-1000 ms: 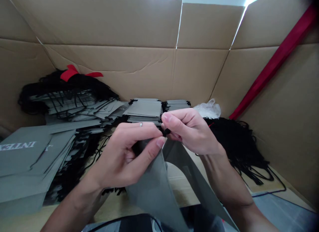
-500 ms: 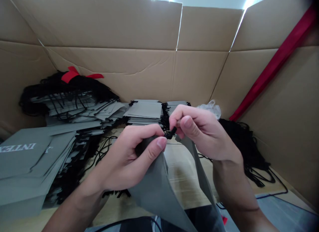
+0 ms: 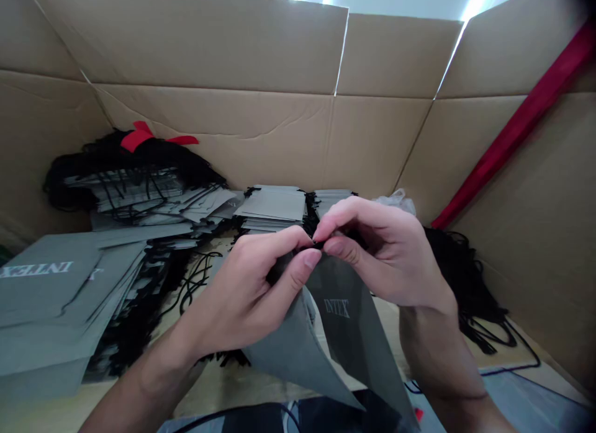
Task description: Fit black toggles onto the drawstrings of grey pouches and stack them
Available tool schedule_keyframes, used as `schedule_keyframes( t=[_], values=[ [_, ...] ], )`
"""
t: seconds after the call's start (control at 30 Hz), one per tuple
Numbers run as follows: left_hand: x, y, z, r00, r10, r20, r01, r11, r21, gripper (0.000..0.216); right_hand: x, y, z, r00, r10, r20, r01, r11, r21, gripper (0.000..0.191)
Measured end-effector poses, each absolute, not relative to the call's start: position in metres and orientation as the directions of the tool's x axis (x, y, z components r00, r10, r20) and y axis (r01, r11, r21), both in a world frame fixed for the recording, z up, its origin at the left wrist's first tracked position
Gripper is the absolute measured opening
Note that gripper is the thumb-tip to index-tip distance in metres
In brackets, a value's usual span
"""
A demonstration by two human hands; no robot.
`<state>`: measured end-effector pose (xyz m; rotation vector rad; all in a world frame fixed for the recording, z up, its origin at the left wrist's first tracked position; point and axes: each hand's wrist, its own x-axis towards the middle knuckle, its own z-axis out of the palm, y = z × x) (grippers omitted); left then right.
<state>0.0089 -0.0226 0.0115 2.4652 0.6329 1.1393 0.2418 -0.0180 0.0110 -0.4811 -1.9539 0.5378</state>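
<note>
My left hand point(image 3: 254, 290) and my right hand point(image 3: 386, 253) meet over the table, thumbs and forefingers pinched together. Between their fingertips is a short piece of black cord point(image 3: 318, 245), mostly covered by the fingers. Below the hands hangs a grey card sheet point(image 3: 298, 352), curving toward me. A second grey panel, marked INTEX point(image 3: 338, 308), hangs under my right hand. Whether the two panels are one folded piece, I cannot tell. The upper ends of both are hidden behind my hands.
Grey INTEX sheets point(image 3: 41, 296) with black cords lie piled at left. Behind them sits a black cord bundle point(image 3: 93, 157) with a red tie. Neat grey stacks point(image 3: 274, 205) stand at the back, more black cords point(image 3: 465, 284) at right. Cardboard walls point(image 3: 233, 116) enclose the table.
My fingertips have drawn closer together, covering more of the cord. The grey panel under my right hand has turned, and its INTEX print now shows. The view has shifted slightly.
</note>
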Motion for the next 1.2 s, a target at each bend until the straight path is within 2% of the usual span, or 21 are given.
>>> schedule_keyframes(
  t=[0.07,0.23,0.4,0.5,0.83,1.03,1.2],
  values=[
    [0.009,-0.023,0.009,0.591,0.514,0.622,0.265,-0.852,0.452,0.027,0.241,-0.017,0.01,-0.43,0.585,0.687,0.128,0.793,-0.595,0.012],
    [0.013,-0.02,0.001,0.609,0.458,0.648,0.332,-0.889,0.316,0.026,0.233,-0.013,0.007,-0.48,0.562,0.674,0.135,0.806,-0.576,0.038],
    [0.019,-0.018,-0.004,0.579,0.344,0.74,0.347,-0.924,0.158,0.024,0.228,-0.013,0.004,-0.441,0.543,0.714,0.102,0.821,-0.562,0.04],
    [0.02,-0.018,-0.005,0.564,0.324,0.76,0.342,-0.929,0.143,0.022,0.227,-0.014,0.002,-0.416,0.559,0.717,0.089,0.81,-0.58,0.04],
    [0.018,-0.02,0.0,0.589,0.354,0.726,0.291,-0.931,0.218,0.02,0.223,-0.009,0.003,-0.43,0.554,0.713,-0.007,0.788,-0.616,0.041],
    [0.011,-0.025,0.009,0.616,0.502,0.607,0.23,-0.852,0.47,0.018,0.227,-0.009,0.005,-0.434,0.562,0.704,-0.01,0.779,-0.627,0.041],
    [0.005,-0.023,0.009,0.591,0.577,0.563,0.207,-0.784,0.586,0.022,0.236,-0.012,0.009,-0.344,0.61,0.713,0.128,0.783,-0.608,0.046]
  ],
)
